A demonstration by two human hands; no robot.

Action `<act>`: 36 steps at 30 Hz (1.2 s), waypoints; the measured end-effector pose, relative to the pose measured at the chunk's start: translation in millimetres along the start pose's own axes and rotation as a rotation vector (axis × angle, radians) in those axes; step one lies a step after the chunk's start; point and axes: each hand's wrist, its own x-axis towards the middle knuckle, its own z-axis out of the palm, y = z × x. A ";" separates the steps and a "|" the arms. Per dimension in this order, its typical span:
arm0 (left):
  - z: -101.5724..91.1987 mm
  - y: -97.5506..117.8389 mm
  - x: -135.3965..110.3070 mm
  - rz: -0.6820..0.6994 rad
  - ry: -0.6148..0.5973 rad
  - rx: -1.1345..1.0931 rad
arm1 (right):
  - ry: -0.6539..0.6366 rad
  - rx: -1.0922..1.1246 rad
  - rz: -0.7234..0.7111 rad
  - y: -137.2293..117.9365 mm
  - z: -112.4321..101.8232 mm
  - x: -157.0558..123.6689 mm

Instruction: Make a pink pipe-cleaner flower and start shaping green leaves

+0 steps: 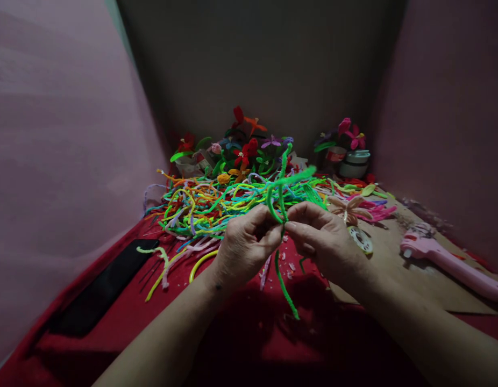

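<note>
My left hand (244, 244) and my right hand (321, 236) meet at the middle of a red cloth (249, 333). Both pinch the same green pipe cleaner (282, 199), bent into loops above the fingers. Its tail (285, 290) hangs down below the hands toward me. Behind the hands lies a tangled heap of coloured pipe cleaners (217, 204).
Finished pipe-cleaner flowers (244, 150) stand at the back, more in a small pot (351, 156) at the right. A pink glue gun (446, 260) lies on brown card (410, 279) at right. A black phone-like slab (104, 293) lies at left. A tape roll (361, 239) lies by my right hand.
</note>
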 end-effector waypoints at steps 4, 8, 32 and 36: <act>0.3 -0.2 1.5 -0.023 -0.008 -0.048 | 0.022 -0.080 -0.053 0.1 -0.6 2.9; -1.3 0.5 5.5 -0.138 -0.041 -0.204 | -0.021 -0.114 -0.064 0.4 -1.2 3.7; -9.2 1.1 7.1 -0.153 -0.049 -0.204 | 0.044 -0.605 -0.425 3.9 4.3 -3.7; -8.9 1.8 8.2 -0.181 -0.056 -0.199 | 0.107 -0.684 -0.457 5.0 6.5 -2.3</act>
